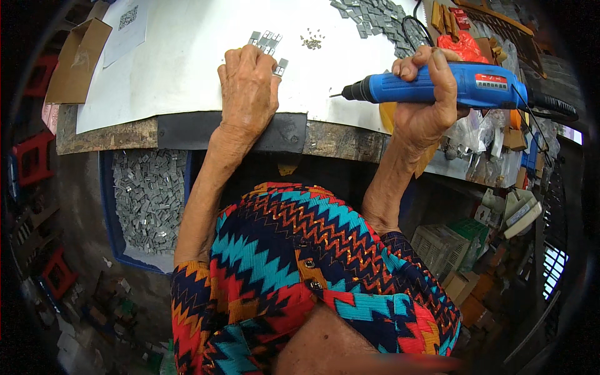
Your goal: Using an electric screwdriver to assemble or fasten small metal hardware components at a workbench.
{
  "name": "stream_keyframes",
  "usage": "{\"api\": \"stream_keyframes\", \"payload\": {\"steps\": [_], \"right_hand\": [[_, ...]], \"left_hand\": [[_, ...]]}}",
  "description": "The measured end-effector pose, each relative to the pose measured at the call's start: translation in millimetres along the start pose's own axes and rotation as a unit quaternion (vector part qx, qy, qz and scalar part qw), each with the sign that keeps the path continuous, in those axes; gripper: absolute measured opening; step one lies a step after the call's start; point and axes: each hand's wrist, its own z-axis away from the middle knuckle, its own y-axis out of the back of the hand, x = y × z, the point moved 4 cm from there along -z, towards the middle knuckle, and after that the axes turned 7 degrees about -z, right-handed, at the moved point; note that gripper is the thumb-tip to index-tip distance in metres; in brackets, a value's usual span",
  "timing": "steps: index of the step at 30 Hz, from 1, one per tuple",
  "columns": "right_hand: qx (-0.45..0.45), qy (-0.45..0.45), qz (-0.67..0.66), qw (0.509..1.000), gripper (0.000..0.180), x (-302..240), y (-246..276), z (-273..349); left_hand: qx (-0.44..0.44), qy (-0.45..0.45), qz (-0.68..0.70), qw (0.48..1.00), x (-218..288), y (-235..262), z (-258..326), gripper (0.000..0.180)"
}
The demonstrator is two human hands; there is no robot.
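My left hand rests on the white tabletop with its fingers curled down over small grey rectangular pieces. Several of these grey pieces stick out past the knuckles, and one grey piece shows beside the index finger. The fingertips themselves are hidden. Raised to the right, my right hand is wrapped around a blue electric screwdriver, its thin bit pointing left above the table. A little heap of tiny brass-coloured screws lies beyond and between the hands.
Many grey pieces are spread at the far right of the table. A cardboard box and a printed sheet are at the left. Below the table edge, a blue bin holds similar grey parts. Bags and clutter crowd the right side.
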Motion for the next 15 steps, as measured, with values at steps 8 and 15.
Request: {"api": "stream_keyframes", "payload": {"steps": [8, 15], "right_hand": [[0.006, -0.003, -0.008, 1.0, 0.028, -2, 3, 2], [0.0, 0.01, -0.006, 1.0, 0.029, -5, 2, 3]], "left_hand": [[-0.024, 0.005, 0.03, 0.999, 6, -3, 5, 0.019], [0.004, -0.011, 0.059, 0.998, 7, -6, -3, 0.018]]}}
